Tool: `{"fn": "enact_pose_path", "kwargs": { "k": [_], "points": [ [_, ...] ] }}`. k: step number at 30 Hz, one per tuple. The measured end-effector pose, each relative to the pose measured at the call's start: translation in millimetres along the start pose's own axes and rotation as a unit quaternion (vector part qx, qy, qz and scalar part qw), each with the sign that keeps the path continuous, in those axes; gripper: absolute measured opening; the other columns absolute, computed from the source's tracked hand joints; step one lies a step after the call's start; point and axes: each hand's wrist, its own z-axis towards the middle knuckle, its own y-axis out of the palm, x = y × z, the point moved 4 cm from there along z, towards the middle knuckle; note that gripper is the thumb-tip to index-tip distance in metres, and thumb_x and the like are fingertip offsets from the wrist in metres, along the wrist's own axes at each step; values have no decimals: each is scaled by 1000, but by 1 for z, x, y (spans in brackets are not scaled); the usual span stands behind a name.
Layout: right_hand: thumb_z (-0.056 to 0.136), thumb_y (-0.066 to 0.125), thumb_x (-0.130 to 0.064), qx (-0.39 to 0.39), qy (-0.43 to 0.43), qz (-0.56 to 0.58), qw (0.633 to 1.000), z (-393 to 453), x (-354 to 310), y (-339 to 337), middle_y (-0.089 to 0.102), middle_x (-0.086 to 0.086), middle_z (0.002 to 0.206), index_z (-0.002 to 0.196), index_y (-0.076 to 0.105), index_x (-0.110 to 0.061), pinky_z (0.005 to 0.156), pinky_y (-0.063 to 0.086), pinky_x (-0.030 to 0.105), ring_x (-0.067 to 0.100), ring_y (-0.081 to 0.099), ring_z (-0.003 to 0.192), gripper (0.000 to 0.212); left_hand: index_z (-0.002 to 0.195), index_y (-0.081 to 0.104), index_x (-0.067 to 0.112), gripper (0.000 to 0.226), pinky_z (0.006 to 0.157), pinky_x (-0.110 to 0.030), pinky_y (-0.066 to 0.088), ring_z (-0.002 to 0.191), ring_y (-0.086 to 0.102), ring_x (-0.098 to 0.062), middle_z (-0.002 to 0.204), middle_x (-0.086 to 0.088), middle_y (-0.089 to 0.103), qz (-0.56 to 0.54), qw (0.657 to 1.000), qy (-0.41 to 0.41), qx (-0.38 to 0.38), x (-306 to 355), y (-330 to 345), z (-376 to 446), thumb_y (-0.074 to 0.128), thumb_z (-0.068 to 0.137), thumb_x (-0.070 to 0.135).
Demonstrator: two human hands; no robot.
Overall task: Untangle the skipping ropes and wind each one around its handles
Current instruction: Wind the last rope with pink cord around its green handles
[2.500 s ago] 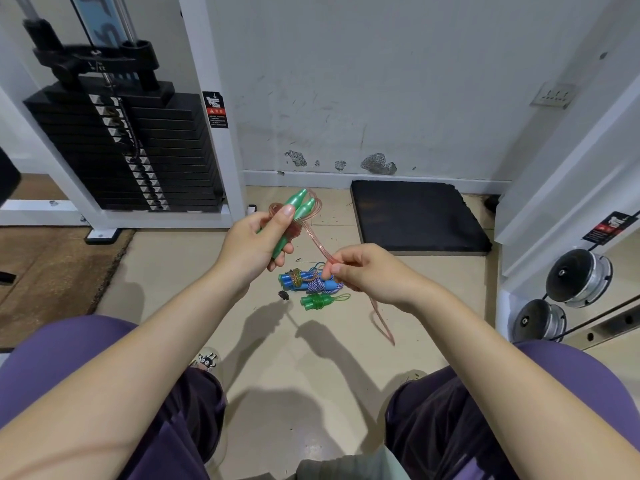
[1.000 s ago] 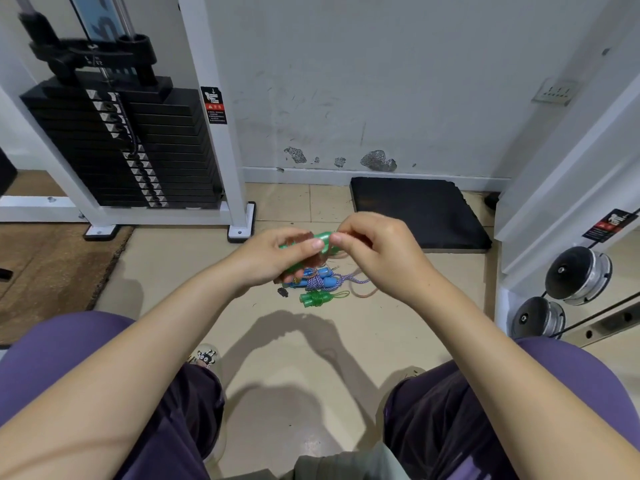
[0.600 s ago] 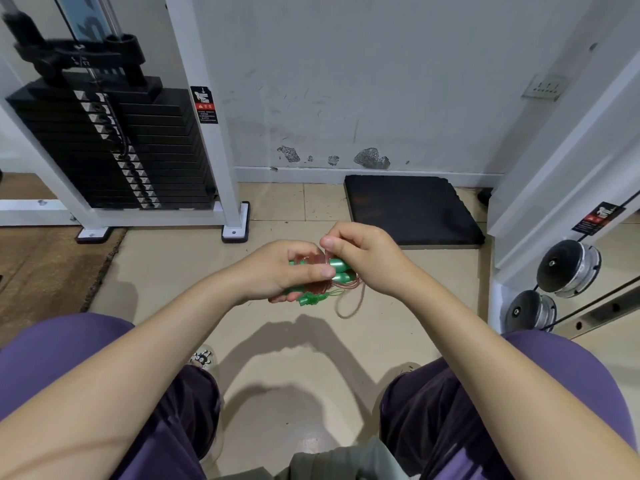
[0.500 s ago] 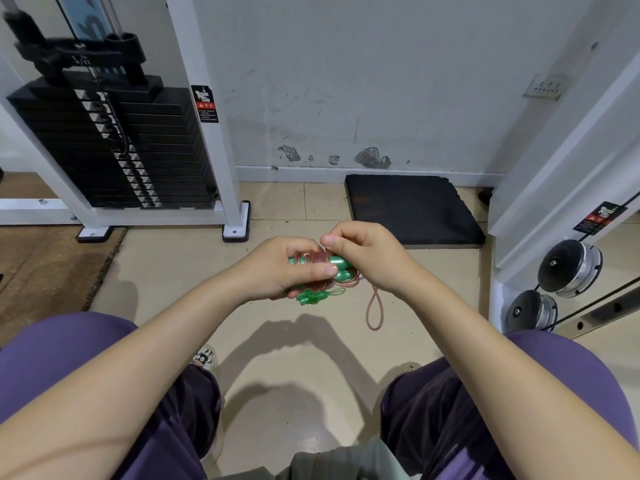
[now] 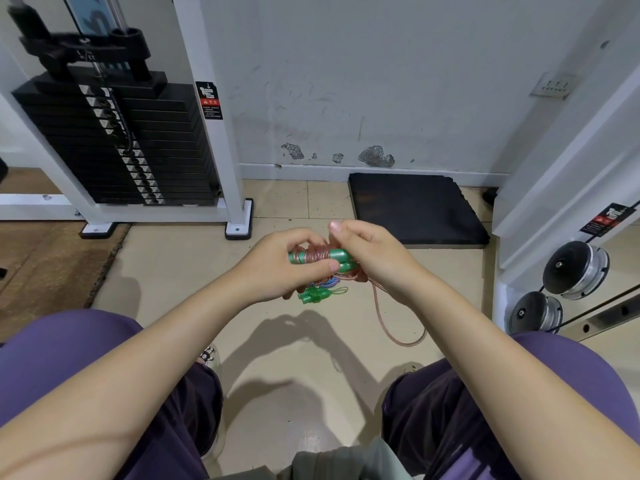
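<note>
My left hand [image 5: 277,268] grips a pair of green handles [image 5: 337,259] held side by side, level with the floor. Several turns of a clear pink rope [image 5: 313,254] lie wound around them. My right hand [image 5: 374,258] pinches the rope at the handles' right end. A loose loop of the same pink rope [image 5: 398,336] hangs down under my right wrist. On the floor below my hands lies a small wound rope with bright green handles [image 5: 313,295]. A blue and purple rope bundle [image 5: 329,281] peeks out behind it, mostly hidden by my left hand.
A black weight stack [image 5: 114,140] in a white frame stands at the back left. A black mat [image 5: 412,209] lies against the wall. Round metal weights [image 5: 575,268] sit on a rack at the right. My knees fill the bottom corners.
My hands came down from chest height to just above the floor ropes. The handles turned from upright to level, more pink rope went around them, and the hanging loop swung out to the right.
</note>
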Motion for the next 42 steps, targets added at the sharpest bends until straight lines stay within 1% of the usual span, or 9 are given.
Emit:
{"fn": "enact_pose_path", "kwargs": {
  "k": [4, 8, 13, 17, 20, 23, 26, 31, 42],
  "points": [
    [93, 38, -65, -12, 53, 79, 995, -1, 0, 2, 54, 3, 66, 91, 60, -15, 49, 31, 24, 17, 45, 52, 55, 125, 60, 38, 35, 46, -26, 41, 49, 59, -31, 61, -7, 66, -63, 998, 14, -20, 5, -4, 0, 67, 92, 28],
    [89, 38, -70, -46, 56, 80, 994, -2, -1, 7, 57, 5, 75, 109, 53, -14, 45, 27, 19, 13, 39, 49, 61, 118, 58, 19, 23, 50, -29, 47, 58, 60, -28, 68, -12, 65, -156, 988, -1, 5, 5, -11, 5, 53, 98, 30],
    [96, 61, -28, -28, 36, -49, 998, -4, -3, -1, 48, -7, 56, 96, 62, -13, 46, 30, 18, 6, 38, 46, 15, 116, 55, 16, 21, 54, -33, 54, 58, 57, -22, 70, -7, 63, -205, 977, -25, 61, 3, -22, 6, 54, 99, 28],
    [98, 58, -20, 6, -15, -141, 990, -8, -14, -2, 54, -20, 50, 86, 67, -16, 50, 34, 9, -2, 47, 49, 16, 111, 58, 16, 18, 49, -30, 50, 53, 53, -20, 68, -11, 60, -193, 970, -42, 144, -6, -38, 11, 59, 98, 29],
    [97, 59, -25, 12, -80, -237, 968, -8, -21, 7, 61, -6, 62, 87, 67, -17, 59, 42, 28, 9, 49, 57, 15, 109, 62, 16, 20, 46, -28, 47, 51, 52, -18, 66, -11, 61, -160, 972, -52, 161, -12, -38, 13, 60, 97, 31],
    [97, 59, -26, 11, -126, -303, 945, -11, -22, 10, 58, -2, 65, 87, 65, -17, 61, 39, 31, 8, 45, 59, 14, 105, 63, 14, 20, 44, -26, 44, 54, 50, -21, 70, -11, 61, -121, 983, -66, 119, -12, -34, 14, 61, 96, 32],
    [97, 57, -19, 14, -179, -296, 938, -14, -29, 0, 58, -11, 71, 89, 63, -18, 64, 41, 24, 4, 51, 68, 11, 101, 64, 16, 17, 43, -26, 40, 49, 47, -22, 68, -14, 58, -74, 995, -72, -14, -10, -26, 11, 61, 96, 33],
    [93, 58, -20, 7, -202, -289, 936, -13, -30, -11, 63, 1, 83, 86, 70, -14, 72, 44, 26, 13, 56, 78, 15, 84, 63, 18, 24, 45, -31, 37, 41, 45, -20, 64, -16, 55, -88, 970, -66, -215, 0, -5, -1, 60, 94, 40],
    [71, 87, -18, 16, -46, -130, 990, -8, -16, -14, 49, 5, 60, 73, 63, -8, 57, 36, 26, 13, 42, 58, 26, 76, 68, 28, 23, 42, -24, 37, 47, 49, -20, 63, -7, 61, 6, 984, -59, -168, 8, 3, -8, 72, 80, 50]
  ]
}}
